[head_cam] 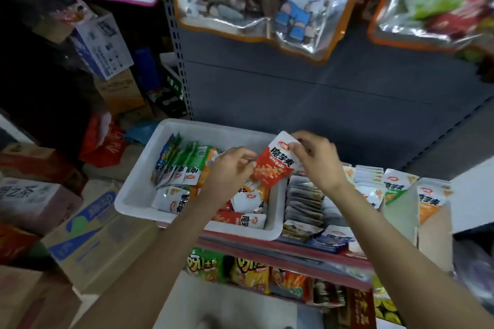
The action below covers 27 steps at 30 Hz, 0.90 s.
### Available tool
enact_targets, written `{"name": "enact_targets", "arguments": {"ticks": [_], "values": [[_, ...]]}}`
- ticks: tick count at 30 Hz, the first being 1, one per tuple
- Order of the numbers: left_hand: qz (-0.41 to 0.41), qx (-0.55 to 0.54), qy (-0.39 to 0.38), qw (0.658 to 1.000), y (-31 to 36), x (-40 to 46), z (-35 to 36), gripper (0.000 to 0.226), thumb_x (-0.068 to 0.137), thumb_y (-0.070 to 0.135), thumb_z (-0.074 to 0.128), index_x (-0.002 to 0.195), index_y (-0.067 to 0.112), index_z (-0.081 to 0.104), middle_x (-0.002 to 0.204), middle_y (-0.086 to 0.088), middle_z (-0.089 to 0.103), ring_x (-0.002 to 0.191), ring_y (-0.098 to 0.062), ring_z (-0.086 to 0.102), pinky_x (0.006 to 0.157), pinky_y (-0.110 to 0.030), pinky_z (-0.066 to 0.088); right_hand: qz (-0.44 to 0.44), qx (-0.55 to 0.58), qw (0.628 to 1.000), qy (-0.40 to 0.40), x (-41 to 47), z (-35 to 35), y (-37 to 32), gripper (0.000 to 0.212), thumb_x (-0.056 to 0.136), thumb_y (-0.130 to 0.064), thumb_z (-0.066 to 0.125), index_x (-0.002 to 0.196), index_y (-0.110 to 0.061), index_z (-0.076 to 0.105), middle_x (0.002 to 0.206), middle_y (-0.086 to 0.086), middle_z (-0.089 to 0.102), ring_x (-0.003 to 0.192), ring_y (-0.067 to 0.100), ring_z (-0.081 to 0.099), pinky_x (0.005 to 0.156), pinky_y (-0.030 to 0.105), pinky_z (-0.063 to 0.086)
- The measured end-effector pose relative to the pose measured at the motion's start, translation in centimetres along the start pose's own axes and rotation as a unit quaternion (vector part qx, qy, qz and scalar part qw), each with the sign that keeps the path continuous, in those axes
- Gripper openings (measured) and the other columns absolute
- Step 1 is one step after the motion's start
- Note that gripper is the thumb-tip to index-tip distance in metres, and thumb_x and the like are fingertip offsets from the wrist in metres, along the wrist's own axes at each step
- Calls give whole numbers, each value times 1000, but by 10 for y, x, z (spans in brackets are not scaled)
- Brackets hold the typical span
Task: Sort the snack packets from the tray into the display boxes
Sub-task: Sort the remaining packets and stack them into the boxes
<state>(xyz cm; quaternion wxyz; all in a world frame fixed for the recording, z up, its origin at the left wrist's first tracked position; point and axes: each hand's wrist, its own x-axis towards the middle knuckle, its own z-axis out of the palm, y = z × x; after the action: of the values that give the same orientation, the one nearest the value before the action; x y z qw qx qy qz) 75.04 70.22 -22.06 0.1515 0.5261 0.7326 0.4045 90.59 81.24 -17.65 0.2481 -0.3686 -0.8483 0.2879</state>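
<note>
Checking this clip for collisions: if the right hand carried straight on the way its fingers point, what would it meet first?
The right hand points up-left, its fingers already pinching the red packet. Beyond that, probably the white tray's far wall; depth is unclear.

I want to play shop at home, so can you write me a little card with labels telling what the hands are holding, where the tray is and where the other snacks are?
Held item: red and white snack packet, above the tray
Left hand: pinches the packet's lower left edge
Right hand: pinches the packet's top right corner
Tray: white plastic tray on the shelf, with green, orange, white and red packets inside
Display boxes: right of the tray, packets standing in rows
Shelf below: bigger snack bags
</note>
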Motion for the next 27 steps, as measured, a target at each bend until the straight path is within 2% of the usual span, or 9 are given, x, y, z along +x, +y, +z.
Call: {"name": "enact_targets", "arguments": {"ticks": [3, 6, 8, 11, 15, 17, 19, 22, 27], "values": [[37, -35, 10, 999, 31, 6, 16, 17, 89, 10, 59, 105, 9, 66, 99, -1, 67, 86, -5, 59, 76, -3, 41, 6, 38, 996, 81, -9, -37, 11, 13, 93, -10, 54, 94, -13, 66, 72, -13, 62, 66, 1, 58, 65, 22, 42], [73, -34, -16, 997, 64, 11, 44, 17, 91, 13, 58, 105, 11, 66, 101, 2, 63, 91, -5, 58, 83, -17, 46, 22, 74, 989, 130, -25, -77, 28, 16, 93, -10, 53, 98, -16, 67, 81, -5, 68, 77, 12, 64, 74, 31, 49], [94, -21, -59, 994, 85, 14, 64, 18, 92, 16, 57, 107, 12, 64, 102, 3, 59, 96, -8, 57, 87, -24, 45, 31, 77, 984, 156, -36, -100, 42, 18, 92, -9, 54, 101, -15, 69, 85, -9, 68, 81, 12, 65, 76, 30, 49], [109, 28, -147, 983, 112, 15, 94, 29, 93, 25, 56, 120, 15, 59, 118, 1, 55, 112, -14, 49, 94, -28, 40, 52, 49, 980, 188, -52, -129, 65, 19, 90, -7, 55, 102, -11, 71, 87, -7, 67, 81, 9, 64, 75, 25, 47], [115, 149, -234, 954, 127, 9, 124, 66, 87, 51, 57, 142, 21, 38, 148, 4, 34, 137, -14, 27, 112, -27, 23, 60, 8, 981, 185, -70, -151, 90, 15, 89, -6, 57, 97, -9, 70, 86, 1, 68, 77, 10, 60, 73, 25, 46], [112, 198, -279, 933, 127, 2, 131, 84, 80, 65, 55, 148, 27, 24, 156, 4, 20, 143, -15, 14, 117, -33, 16, 69, -17, 986, 154, -76, -156, 101, 13, 88, -8, 57, 91, -13, 68, 81, 1, 67, 76, 18, 61, 70, 30, 44], [96, 211, -320, 919, 125, -4, 134, 97, 74, 71, 56, 150, 30, 12, 159, 5, 6, 145, -14, 2, 119, -38, 10, 70, -49, 991, 100, -82, -154, 110, 11, 85, -9, 57, 88, -16, 66, 74, -2, 64, 69, 19, 58, 62, 25, 38], [90, 226, -346, 906, 118, -8, 136, 106, 73, 70, 59, 151, 27, 3, 159, 6, -7, 145, -11, -9, 117, -34, 4, 75, -91, 993, 14, -87, -141, 122, 18, 86, -10, 55, 100, -11, 66, 70, 4, 62, 66, 21, 55, 61, 27, 38], [93, 242, -313, 914, 111, -12, 137, 97, 80, 57, 62, 151, 27, 4, 159, 7, -5, 145, -10, -6, 117, -32, 8, 65, -188, 972, -123, -87, -112, 138, 30, 92, -14, 48, 118, -17, 62, 98, 10, 70, 96, 28, 62, 69, 30, 41]]}}
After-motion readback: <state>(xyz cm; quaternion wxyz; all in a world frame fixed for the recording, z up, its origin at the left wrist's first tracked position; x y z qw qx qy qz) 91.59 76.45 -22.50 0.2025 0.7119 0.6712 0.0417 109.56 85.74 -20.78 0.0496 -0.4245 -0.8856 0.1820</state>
